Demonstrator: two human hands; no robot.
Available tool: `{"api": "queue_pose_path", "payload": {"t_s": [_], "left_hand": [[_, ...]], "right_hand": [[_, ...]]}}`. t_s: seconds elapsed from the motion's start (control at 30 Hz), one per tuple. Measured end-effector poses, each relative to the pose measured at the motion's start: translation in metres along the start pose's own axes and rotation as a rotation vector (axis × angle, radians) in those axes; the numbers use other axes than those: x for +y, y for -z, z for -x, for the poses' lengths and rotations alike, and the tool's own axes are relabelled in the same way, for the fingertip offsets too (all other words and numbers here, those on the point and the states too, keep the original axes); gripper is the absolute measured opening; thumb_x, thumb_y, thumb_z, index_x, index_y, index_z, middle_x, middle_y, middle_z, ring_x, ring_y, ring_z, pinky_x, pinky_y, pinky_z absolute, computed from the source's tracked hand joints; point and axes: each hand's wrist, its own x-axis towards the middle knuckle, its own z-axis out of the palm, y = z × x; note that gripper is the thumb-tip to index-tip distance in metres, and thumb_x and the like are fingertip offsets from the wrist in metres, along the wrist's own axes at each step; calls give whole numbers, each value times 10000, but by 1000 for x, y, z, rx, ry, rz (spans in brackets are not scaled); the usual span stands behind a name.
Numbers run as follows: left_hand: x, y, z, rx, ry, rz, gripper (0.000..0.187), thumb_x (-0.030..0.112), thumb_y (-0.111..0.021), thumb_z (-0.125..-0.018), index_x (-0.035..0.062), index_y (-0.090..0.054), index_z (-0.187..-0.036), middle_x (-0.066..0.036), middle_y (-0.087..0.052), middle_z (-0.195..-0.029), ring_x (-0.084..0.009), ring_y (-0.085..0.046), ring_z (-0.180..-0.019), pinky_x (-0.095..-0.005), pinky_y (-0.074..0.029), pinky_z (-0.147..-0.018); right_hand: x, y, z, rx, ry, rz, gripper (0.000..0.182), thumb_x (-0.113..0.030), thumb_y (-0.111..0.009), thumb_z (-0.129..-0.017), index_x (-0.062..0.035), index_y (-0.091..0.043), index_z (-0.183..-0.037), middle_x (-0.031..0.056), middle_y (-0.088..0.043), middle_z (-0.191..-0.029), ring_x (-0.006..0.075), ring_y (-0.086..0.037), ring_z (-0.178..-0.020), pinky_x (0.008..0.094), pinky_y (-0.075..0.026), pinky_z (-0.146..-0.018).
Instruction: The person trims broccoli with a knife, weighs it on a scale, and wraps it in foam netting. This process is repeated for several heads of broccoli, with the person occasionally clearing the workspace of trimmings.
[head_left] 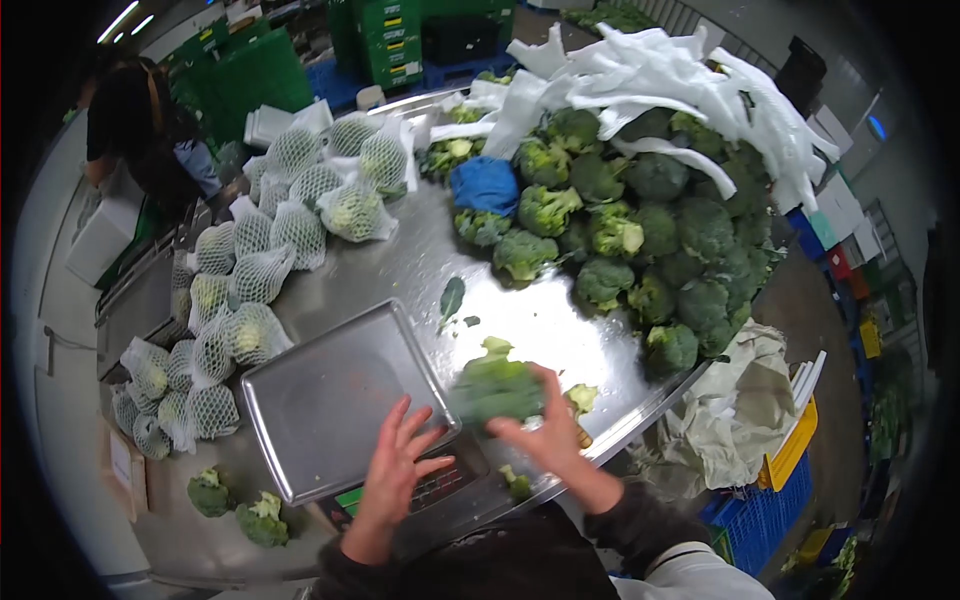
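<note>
From left, I count two loose heads (263, 520), one tray (335, 400), one left hand (400, 455), spread and empty, one blue bundle (485, 185), and one broccoli (497, 388), blurred, in the half-curled right hand (545, 425) over the shiny metal tabletop (350, 275); green crates (390, 42) behind.

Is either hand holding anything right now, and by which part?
The right hand is at the right side of a motion-blurred broccoli head; whether it is firmly gripped cannot be told. The left hand is open, holding nothing.
</note>
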Motion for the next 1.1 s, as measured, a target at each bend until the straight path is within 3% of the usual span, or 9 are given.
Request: {"api": "queue_pose_path", "payload": {"t_s": [0.17, 0.4, 0.6, 0.67, 0.73, 0.87, 0.9, 1.0, 1.1], "left_hand": [[13, 15, -12, 426, -296, -61, 750, 179, -688, -677, 52, -321, -1318, -117, -444, -1227, -235, -436, -1151, -336, -366, -975], [46, 75, 7, 676, -421, -909, 874, 124, -762, -563, 20, -338, -1321, -123, -456, -1208, -249, -455, -1114, -346, -335, -991], [39, 81, 9, 781, -373, -1302, 848, 135, -750, -605, 44, -338, -1340, -175, -376, -1305, -300, -376, -1207, -373, -286, -1030], [31, 59, 10, 905, -612, -1462, 783, 139, -734, -640, 36, -356, -1318, -184, -340, -1354, -335, -329, -1259, -404, -260, -1048], [31, 1, 9, 814, -801, -1391, 683, 108, -704, -663, 24, -405, -1272, -178, -356, -1355, -341, -329, -1267, -401, -271, -1045], [-18, -50, -9, 282, -308, -638, 540, 56, -631, -744, -8, -442, -1246, -119, -476, -1265, -222, -436, -1200, -348, -327, -1016], [-38, -56, -19, 212, -258, -291, 520, 68, -616, -790, -21, -418, -1262, -128, -480, -1261, -203, -442, -1195, -330, -357, -993], [-51, -51, -32, 395, -178, 230, 377, 81, -589, -849, -7, -486, -1201, -91, -596, -1076, -136, -577, -957, -276, -465, -818], [-37, -42, -22, 538, -294, 32, 220, 79, -609, -841, -12, -596, -1042, -33, -645, -877, -91, -595, -753, -242, -485, -699]], "right_hand": [[-20, -39, 3, -570, 437, 23, 627, -243, -705, -770, -23, -402, -1273, 204, -390, -1284, 350, -384, -1213, 402, -309, -1021], [-33, 141, -145, 471, 845, 807, 410, -27, -674, -651, -36, -541, -1039, 175, -486, -1165, 354, -444, -1127, 427, -364, -956], [-51, 288, -226, 900, 645, 1509, 439, -114, -669, -715, -100, -533, -1133, 128, -542, -1118, 327, -488, -1099, 427, -392, -910], [-59, 286, -221, 560, 123, 1284, 300, -149, -635, -765, -98, -595, -1059, 114, -620, -898, 304, -597, -847, 397, -461, -740], [-59, 235, -180, 525, 379, 925, 190, -162, -594, -806, -51, -615, -958, 72, -609, -712, 225, -581, -622, 331, -449, -587], [3, 117, -83, 152, 352, 220, 186, -162, -594, -823, -3, -591, -920, 16, -566, -746, 95, -488, -679, 252, -413, -620], [28, 96, -57, -3, 57, 216, 198, -162, -616, -813, -11, -600, -940, 21, -585, -774, 101, -504, -712, 254, -420, -642], [37, 27, 17, -349, -196, -120, 214, -131, -650, -819, -4, -592, -982, -3, -595, -849, 62, -521, -784, 222, -428, -696], [46, 19, 44, -668, -296, -188, 332, -133, -643, -828, 14, -536, -1105, 39, -595, -937, 94, -525, -856, 234, -424, -808]]}}
